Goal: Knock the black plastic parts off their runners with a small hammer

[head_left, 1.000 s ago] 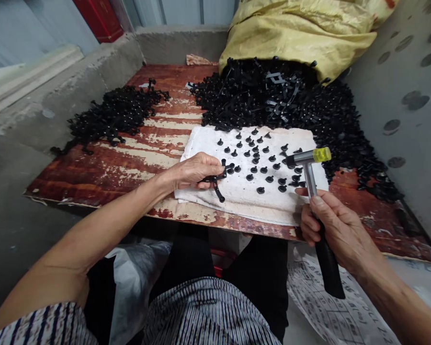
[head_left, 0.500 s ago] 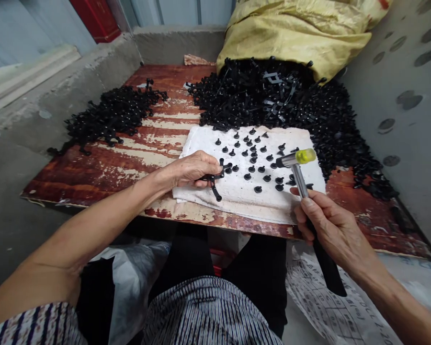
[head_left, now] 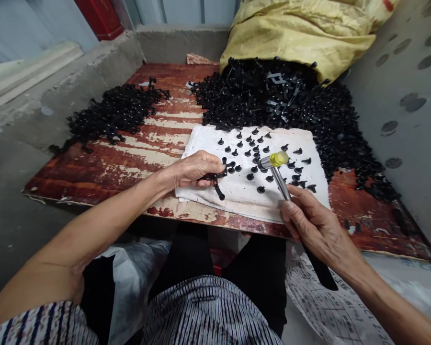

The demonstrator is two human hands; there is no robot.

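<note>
My left hand [head_left: 203,168] pinches a black branched plastic bracket [head_left: 220,184] over the left part of a folded white cloth [head_left: 233,203]. One end of the bracket is beside or against a small black stud; which of the two I cannot tell. Many such round-based studs [head_left: 260,189] stand or lie across the cloth. My right hand [head_left: 307,218] is wrapped around a mallet [head_left: 280,179] with a metal neck, a black grip and a yellow clear face on its head. The mallet head is raised above the studs, right of the bracket.
A heap of black brackets [head_left: 111,112] lies on the worn red-brown board [head_left: 165,165] at left. A larger heap of black parts [head_left: 251,96] spills from a yellow woven sack [head_left: 294,40] at the back. A concrete ledge [head_left: 104,67] and a grey panel [head_left: 402,139] flank the board.
My right hand has brought the mallet to the left, closer to the bracket. My left hand keeps its hold, nearly in place. The view has shifted slightly.
</note>
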